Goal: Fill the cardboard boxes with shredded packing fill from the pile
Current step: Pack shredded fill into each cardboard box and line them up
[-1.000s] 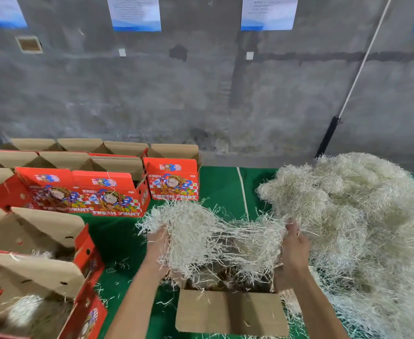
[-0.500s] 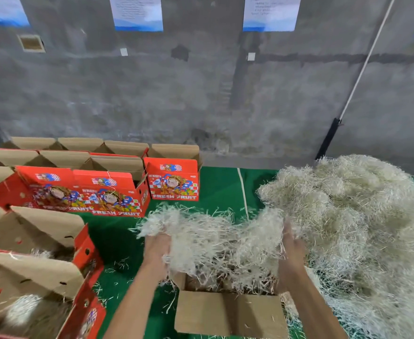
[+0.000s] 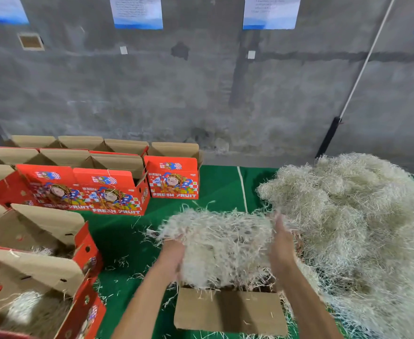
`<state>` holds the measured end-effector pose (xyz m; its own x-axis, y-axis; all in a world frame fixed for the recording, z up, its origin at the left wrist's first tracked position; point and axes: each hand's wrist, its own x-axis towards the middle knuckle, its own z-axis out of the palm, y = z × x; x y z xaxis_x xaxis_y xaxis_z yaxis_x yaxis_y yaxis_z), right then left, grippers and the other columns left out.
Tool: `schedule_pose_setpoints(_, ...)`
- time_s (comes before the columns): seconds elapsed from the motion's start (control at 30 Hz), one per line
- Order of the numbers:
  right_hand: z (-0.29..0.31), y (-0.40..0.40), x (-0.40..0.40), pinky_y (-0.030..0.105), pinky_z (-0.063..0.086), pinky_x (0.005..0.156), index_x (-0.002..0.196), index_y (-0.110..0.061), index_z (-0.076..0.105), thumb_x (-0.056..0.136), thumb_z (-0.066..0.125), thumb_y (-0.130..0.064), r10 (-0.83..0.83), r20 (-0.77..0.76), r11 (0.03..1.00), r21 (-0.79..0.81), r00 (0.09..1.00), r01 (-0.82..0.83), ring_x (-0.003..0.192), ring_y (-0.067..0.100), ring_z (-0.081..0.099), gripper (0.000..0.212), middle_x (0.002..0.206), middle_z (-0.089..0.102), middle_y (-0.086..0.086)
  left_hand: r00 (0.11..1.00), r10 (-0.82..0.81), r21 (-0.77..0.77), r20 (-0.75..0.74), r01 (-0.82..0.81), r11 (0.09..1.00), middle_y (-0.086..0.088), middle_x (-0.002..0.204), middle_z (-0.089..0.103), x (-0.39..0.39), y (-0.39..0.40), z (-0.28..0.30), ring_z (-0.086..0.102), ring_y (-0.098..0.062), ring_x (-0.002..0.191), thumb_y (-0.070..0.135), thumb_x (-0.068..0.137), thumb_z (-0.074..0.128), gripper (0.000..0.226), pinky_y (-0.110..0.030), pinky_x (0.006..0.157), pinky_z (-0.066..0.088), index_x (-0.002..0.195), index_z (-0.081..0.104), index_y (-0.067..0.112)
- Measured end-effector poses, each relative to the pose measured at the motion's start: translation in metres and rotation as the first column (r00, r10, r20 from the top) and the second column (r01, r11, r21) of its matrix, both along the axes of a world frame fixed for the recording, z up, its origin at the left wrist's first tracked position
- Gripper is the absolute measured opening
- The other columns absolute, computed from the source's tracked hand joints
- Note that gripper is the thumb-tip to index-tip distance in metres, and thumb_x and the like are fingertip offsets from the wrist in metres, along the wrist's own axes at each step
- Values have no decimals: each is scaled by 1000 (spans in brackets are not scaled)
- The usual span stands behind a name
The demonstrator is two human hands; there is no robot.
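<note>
Box (image 3: 230, 309) nearest, flap out. Just above it: clump of fill (image 3: 223, 245), pressed between left hand (image 3: 174, 255) and right hand (image 3: 280, 243), fingers mostly buried. Best lowered straight in, stragglers tucked inside. Right of box: pile (image 3: 352, 216). Far left: red boxes (image 3: 118, 189).

Both bare forearms reach forward from the bottom edge, angled slightly toward each other. The left hand (image 3: 174, 255) and the right hand (image 3: 281, 243) face each other, palms inward, fingers pointing up and away; both are motion-blurred, so neither grip can be judged.
</note>
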<state>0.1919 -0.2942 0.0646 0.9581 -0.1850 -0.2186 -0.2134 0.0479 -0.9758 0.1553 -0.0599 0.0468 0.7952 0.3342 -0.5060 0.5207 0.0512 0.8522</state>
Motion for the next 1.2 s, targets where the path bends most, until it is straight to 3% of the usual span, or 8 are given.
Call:
schedule_pose_setpoints(0.13, -17, 55, -15, 27, 48, 54, 73, -21, 46, 87, 47, -72, 272, 29, 943, -206, 962, -260, 49, 8, 48, 52, 66, 48, -1, 953, -294, 107, 69, 285, 952, 4, 91, 62, -10, -77, -5, 64, 1, 73, 46, 105, 28, 42, -26, 73, 53, 114, 59, 20)
schedule_pose_setpoints(0.23, -18, 33, -12, 35, 43, 54, 103, -19, 16, 80, 68, -65, 142, 17, 968, -213, 990, -135, 51, 15, 43, 73, 61, 47, 3, 993, -96, 186, 74, 81, 979, -7, 110, 65, -6, -52, -7, 65, -6, 79, 34, 105, 36, 37, -37, 79, 59, 132, 53, 16)
schedule_pose_setpoints(0.3, -14, -3, -4, 41, 53, 59, 78, -13, 53, 64, 69, -80, 22, 13, 996, -85, 1000, -21, 61, 19, 53, 70, 73, 62, 14, 987, 115, 138, 112, -130, 982, -4, 81, 61, -8, -10, -11, 58, -4, 53, 25, 105, 43, 34, -26, 52, 53, 135, 49, 10)
schedule_pose_setpoints(0.43, -12, -22, 0, 64, 30, 108, 147, -24, 43, 80, 46, -87, 44, -64, 986, 161, 997, -33, 138, 33, 42, 92, 152, 43, 11, 987, 117, 77, 109, -126, 989, 1, 89, 68, -7, 6, -16, 66, -13, 78, 27, 98, 59, 34, -42, 83, 56, 128, 57, 10)
schedule_pose_setpoints(0.57, -25, 39, -14, 23, 44, 52, 112, -26, 65, 100, 47, -56, 220, -17, 975, -13, 975, -220, 60, 13, 50, 37, 69, 58, 2, 984, -160, 1, 82, 161, 987, 7, 152, 34, -6, -60, -15, 38, -23, 139, 48, 90, 59, 77, -49, 112, 33, 154, 19, 34)
schedule_pose_setpoints(0.73, -39, 10, -2, 23, 32, 42, 90, -10, 50, 89, 57, -58, 21, -73, 998, -66, 997, -25, 45, 6, 35, 48, 63, 45, -2, 997, -41, -1, 61, 41, 999, 2, 91, 55, -4, -33, -19, 54, -7, 76, 28, 92, 61, 23, -26, 65, 51, 104, 51, 11)
schedule_pose_setpoints(1.07, -50, 33, -12, 52, 40, 112, 147, -7, 35, 98, 52, -48, 284, -143, 935, -180, 948, -307, 136, 26, 46, 67, 145, 44, 12, 964, -251, 79, 85, 245, 966, 12, 106, 61, 5, -61, -36, 49, 2, 44, 10, 92, 56, 66, -13, 42, 41, 148, 33, 36)
schedule_pose_setpoints(1.2, -55, -10, 1, 49, 52, 99, 138, 2, 44, 94, 65, -26, 57, -157, 997, -47, 986, -65, 121, 40, 59, 55, 127, 59, 15, 982, -118, 181, 146, 91, 979, -2, 112, 70, 8, -5, -51, 43, -2, 44, 2, 95, 52, 53, -19, 41, 36, 145, 46, 21)
